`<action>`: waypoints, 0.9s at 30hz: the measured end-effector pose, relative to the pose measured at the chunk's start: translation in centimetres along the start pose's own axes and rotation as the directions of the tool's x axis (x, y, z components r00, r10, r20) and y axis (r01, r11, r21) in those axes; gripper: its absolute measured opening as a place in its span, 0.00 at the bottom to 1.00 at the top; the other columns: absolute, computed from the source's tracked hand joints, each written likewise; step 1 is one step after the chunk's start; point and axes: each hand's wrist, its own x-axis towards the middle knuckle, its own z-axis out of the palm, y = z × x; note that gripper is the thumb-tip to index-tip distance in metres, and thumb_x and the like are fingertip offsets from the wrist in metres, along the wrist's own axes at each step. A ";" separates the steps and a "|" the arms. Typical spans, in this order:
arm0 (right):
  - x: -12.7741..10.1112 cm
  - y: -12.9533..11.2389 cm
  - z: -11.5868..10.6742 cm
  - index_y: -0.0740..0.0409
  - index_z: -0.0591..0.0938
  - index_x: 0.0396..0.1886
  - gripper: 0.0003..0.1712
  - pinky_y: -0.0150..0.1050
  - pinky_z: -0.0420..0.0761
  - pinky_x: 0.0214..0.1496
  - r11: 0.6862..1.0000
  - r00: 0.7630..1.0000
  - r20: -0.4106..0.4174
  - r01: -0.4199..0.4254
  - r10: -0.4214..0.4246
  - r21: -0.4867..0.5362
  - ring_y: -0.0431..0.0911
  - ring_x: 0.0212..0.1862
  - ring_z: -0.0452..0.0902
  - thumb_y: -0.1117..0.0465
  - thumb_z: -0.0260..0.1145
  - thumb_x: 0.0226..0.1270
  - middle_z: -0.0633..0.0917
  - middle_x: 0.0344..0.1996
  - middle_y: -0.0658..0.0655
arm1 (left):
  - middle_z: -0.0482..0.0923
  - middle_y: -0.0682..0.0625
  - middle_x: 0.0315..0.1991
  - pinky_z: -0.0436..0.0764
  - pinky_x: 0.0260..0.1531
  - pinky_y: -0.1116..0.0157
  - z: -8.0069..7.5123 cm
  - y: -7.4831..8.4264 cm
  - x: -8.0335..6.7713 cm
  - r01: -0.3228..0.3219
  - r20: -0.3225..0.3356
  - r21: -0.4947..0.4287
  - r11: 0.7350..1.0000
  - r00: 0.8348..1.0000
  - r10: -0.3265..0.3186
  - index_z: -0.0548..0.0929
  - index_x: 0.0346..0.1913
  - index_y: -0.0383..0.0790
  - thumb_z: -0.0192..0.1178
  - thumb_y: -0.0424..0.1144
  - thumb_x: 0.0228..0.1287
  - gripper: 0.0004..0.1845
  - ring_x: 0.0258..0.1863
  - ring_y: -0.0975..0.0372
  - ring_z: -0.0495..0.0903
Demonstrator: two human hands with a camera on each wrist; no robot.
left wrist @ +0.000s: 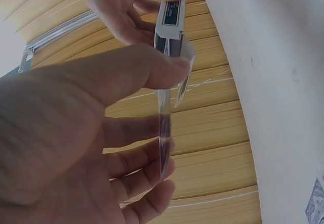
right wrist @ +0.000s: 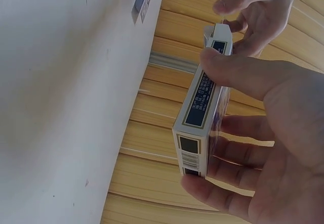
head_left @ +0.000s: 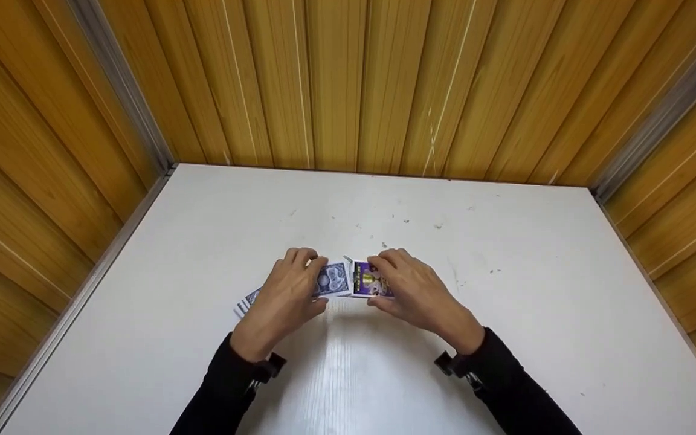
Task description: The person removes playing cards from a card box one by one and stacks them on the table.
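The right hand (head_left: 411, 293) gripped the card box (head_left: 370, 279) while the left hand (head_left: 287, 296) pinched a deck (head_left: 331, 279) at its mouth — partly in, with loose cards (head_left: 246, 302) left toward the bench's left edge.

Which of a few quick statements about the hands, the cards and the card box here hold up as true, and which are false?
1. The right hand grips the card box. True.
2. The left hand holds a stack of cards at the box's open end. True.
3. More cards lie on the white table under the left hand. True.
4. The card box lies flat on the table, with no hand on it. False: it is held up off the table between thumb and fingers.
5. The table is dark wood. False: it is white; the walls around it are wood panelling.
6. The left hand is idle, with straight fingers. False: its thumb and fingers pinch the stack.
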 end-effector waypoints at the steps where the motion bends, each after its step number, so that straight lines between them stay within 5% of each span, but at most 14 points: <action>1: 0.0 0.0 -0.1 0.61 0.79 0.62 0.39 0.42 0.82 0.44 1.000 1.000 -0.002 -0.003 0.003 -0.001 0.48 0.49 0.77 0.49 0.83 0.55 0.81 0.51 0.57 | 0.76 0.39 0.54 0.77 0.51 0.51 -0.2 -0.1 -0.1 0.000 -0.012 0.000 1.000 1.000 0.000 0.79 0.60 0.30 0.81 0.37 0.49 0.34 0.54 0.47 0.74; 6: 0.1 0.1 -0.3 0.60 0.79 0.63 0.39 0.42 0.81 0.43 1.000 1.000 -0.002 -0.011 0.011 -0.002 0.49 0.49 0.77 0.49 0.83 0.55 0.81 0.52 0.57 | 0.78 0.36 0.50 0.79 0.47 0.51 -1.2 -1.0 -0.4 0.015 -0.058 -0.016 1.000 0.998 -0.015 0.77 0.60 0.24 0.80 0.30 0.48 0.35 0.49 0.45 0.77; 10: 0.1 0.2 -0.4 0.61 0.79 0.63 0.39 0.42 0.81 0.43 1.000 1.000 -0.004 -0.013 0.013 -0.009 0.49 0.49 0.77 0.48 0.83 0.55 0.81 0.52 0.57 | 0.79 0.33 0.50 0.80 0.47 0.51 -2.2 -1.9 -0.6 0.120 -0.010 -0.055 0.991 0.993 -0.120 0.75 0.62 0.22 0.78 0.29 0.51 0.35 0.47 0.45 0.78; 16: 0.1 0.4 -0.7 0.61 0.79 0.63 0.39 0.43 0.82 0.43 1.000 1.000 -0.005 -0.018 0.018 -0.012 0.50 0.51 0.78 0.48 0.82 0.56 0.81 0.53 0.58 | 0.76 0.31 0.58 0.79 0.51 0.50 -3.5 -3.1 -0.6 0.348 0.143 -0.075 0.935 0.931 -0.335 0.71 0.69 0.25 0.75 0.33 0.58 0.38 0.50 0.47 0.78; 27: -0.1 0.5 -0.7 0.62 0.78 0.64 0.40 0.42 0.82 0.44 0.999 0.999 0.005 -0.035 0.035 -0.009 0.49 0.51 0.77 0.48 0.82 0.56 0.81 0.54 0.58 | 0.76 0.34 0.55 0.80 0.48 0.51 -4.9 -4.9 -1.2 0.495 0.292 -0.091 0.864 0.843 -0.452 0.66 0.72 0.24 0.72 0.32 0.62 0.39 0.47 0.51 0.78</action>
